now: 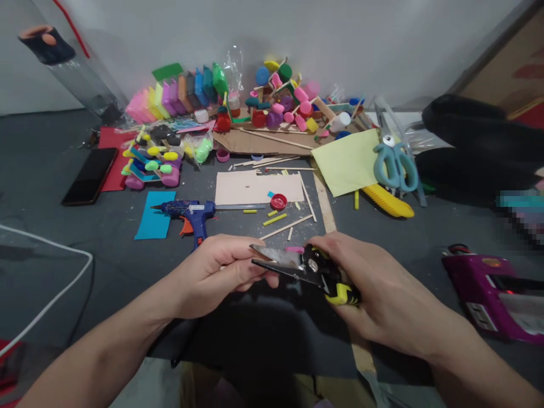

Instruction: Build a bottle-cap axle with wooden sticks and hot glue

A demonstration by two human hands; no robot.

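My right hand [365,277] is wrapped round a pair of black and yellow snips [317,266]. Their blades stand apart and point left, the tips close against the fingers of my left hand [225,269]. Thumb and fingertips of that left hand are pinched together; a small pale bit shows at them near the blades, too little of it to name. Behind the snips' joint lies a pink piece [294,249], partly hidden. Just beyond my left hand rests a blue glue gun [191,212] with a clear glue stick in its back.
Beyond my hands lie a pale wooden board [238,188], a red cap [278,202], thin sticks [287,228] and yellow-green bits [275,219]. To the right are blue-handled scissors [395,164], a yellow cutter [389,201] and a purple device [488,294]. A phone [90,175] lies left.
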